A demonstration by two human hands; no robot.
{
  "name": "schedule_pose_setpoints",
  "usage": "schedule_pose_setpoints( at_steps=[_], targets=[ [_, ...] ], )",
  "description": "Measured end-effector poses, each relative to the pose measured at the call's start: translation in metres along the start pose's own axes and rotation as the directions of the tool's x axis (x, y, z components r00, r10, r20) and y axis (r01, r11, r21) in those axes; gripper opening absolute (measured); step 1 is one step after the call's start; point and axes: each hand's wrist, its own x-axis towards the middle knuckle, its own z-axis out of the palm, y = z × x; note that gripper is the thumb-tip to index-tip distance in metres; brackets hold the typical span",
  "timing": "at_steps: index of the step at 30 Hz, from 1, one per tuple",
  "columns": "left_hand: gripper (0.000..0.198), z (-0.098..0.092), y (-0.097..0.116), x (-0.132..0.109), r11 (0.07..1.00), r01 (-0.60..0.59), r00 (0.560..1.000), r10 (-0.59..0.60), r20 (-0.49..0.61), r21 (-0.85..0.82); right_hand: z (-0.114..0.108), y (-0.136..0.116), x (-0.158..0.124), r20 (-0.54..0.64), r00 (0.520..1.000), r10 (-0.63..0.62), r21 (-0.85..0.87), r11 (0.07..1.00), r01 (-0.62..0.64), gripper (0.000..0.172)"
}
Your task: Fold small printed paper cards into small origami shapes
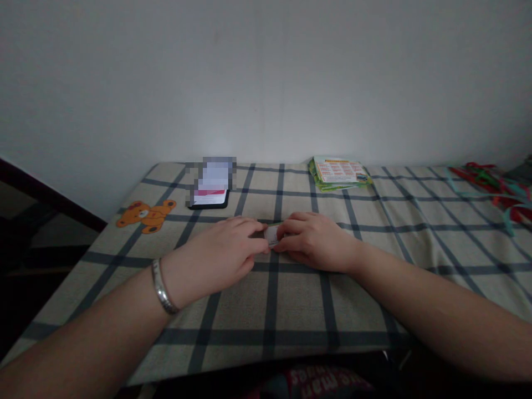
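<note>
Between my hands, low over the checked tablecloth, is a small pale piece of paper (271, 236) with faint print on it. My left hand (233, 246) pinches its left edge between thumb and fingers; a silver bracelet (162, 287) circles that wrist. From the other side my right hand (313, 241) grips the paper's right part, its fingers curled over it. Much of the paper is hidden under the fingers, so its full size and whether it is folded cannot be made out.
A phone (210, 199) with a lit screen lies at the back left, partly pixelated. Beside it is an orange bear cutout (146, 215). Printed leaflets (338, 170) are stacked near the wall (266, 83). Tangled red and teal ribbons (499, 188) lie far right on the checked tablecloth (241, 316).
</note>
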Motion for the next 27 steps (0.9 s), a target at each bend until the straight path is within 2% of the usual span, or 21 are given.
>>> schedule_pose_setpoints(
  at_steps=[10, 15, 27],
  targets=[
    [0.027, 0.001, 0.000, -0.001, 0.999, 0.018, 1.000, -0.017, -0.025, 0.047, -0.011, 0.003, -0.003, 0.054, 0.998, 0.012, -0.003, 1.000, -0.012, 0.020],
    [0.027, 0.003, 0.001, -0.001, 1.000, 0.023, 0.999, -0.023, -0.037, 0.015, -0.012, 0.006, -0.005, 0.022, 1.000, 0.018, -0.016, 1.000, -0.018, 0.018],
    [0.027, 0.003, -0.001, -0.004, 0.998, 0.048, 0.998, -0.049, -0.027, -0.026, -0.023, 0.010, -0.014, 0.091, 0.991, 0.096, 0.090, 0.990, -0.104, 0.018]
  ],
)
